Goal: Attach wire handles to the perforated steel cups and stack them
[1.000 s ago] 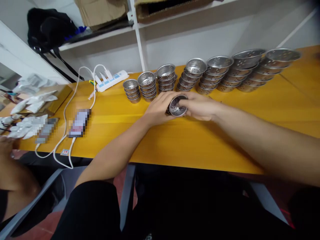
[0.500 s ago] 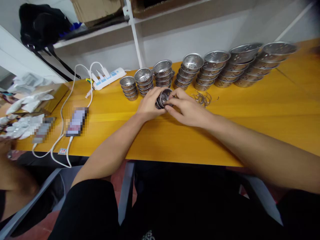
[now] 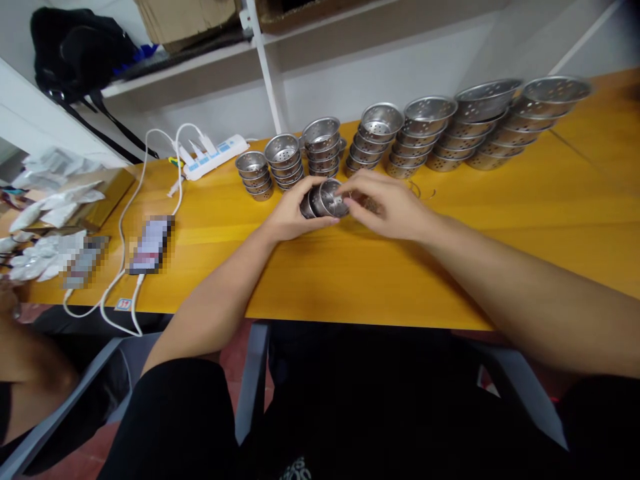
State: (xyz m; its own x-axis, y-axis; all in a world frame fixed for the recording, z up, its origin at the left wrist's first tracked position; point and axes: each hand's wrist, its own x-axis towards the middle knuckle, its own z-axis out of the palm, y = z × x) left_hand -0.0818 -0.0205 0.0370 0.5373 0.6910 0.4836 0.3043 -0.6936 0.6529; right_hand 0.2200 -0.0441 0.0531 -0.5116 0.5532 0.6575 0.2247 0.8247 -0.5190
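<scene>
My left hand (image 3: 294,212) is wrapped round a short nested stack of perforated metal strainer cups (image 3: 331,198), tilted with the open mouth towards my right hand. Finger and thumb of my right hand (image 3: 377,202) meet in a loose pinch at the front cup's mouth. Whatever lies between those fingertips is too small to make out. Behind my right hand, thin curved wire pieces (image 3: 415,189) lie on the table, partly hidden by it.
Stacks of perforated cups line the table's back, from small ones (image 3: 253,177) at left to wide ones (image 3: 553,100) at right. A power strip (image 3: 217,158), a phone (image 3: 151,244) with white cables and plastic bags (image 3: 55,200) lie left. Another person's arm (image 3: 30,360) shows at far left.
Both hands have moved left with the cups, and the cups' mouth has turned towards the right. My right hand's fingers have drawn back from inside the cup to its rim.
</scene>
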